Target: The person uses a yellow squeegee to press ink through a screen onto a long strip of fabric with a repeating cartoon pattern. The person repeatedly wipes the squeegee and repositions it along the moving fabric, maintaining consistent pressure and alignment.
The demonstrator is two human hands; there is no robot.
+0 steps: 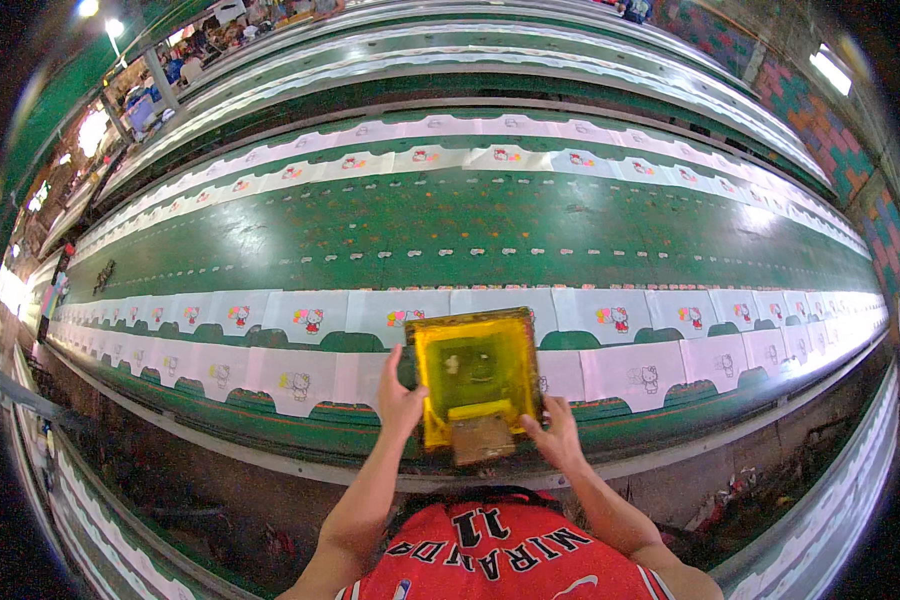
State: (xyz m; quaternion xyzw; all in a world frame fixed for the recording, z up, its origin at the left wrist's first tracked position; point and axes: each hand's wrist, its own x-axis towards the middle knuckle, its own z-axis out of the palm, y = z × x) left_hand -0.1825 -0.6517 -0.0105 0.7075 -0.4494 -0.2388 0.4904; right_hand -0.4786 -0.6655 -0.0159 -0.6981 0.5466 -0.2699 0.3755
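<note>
Between my two hands is a screen-printing frame (475, 330) with yellow mesh and dark edges, held above the near edge of the long green table. My left hand (400, 398) grips its left side, and my right hand (558, 437) holds the lower right corner. A brown block (482, 440), apparently a squeegee handle, lies at the frame's near end. Beneath and beside the frame, white fabric pieces (625, 378) run in two rows. The far row carries coloured cartoon cat prints (610, 318); some nearer pieces bear paler outlines (295, 384). The frame hides the pieces under it.
The green table (410, 225) stretches across the view, with more printed pieces (425, 158) along its far side. Further long tables (470, 62) stand beyond. Another table with white pieces (120, 530) lies behind on the left. A metal rail (240, 455) edges the near side.
</note>
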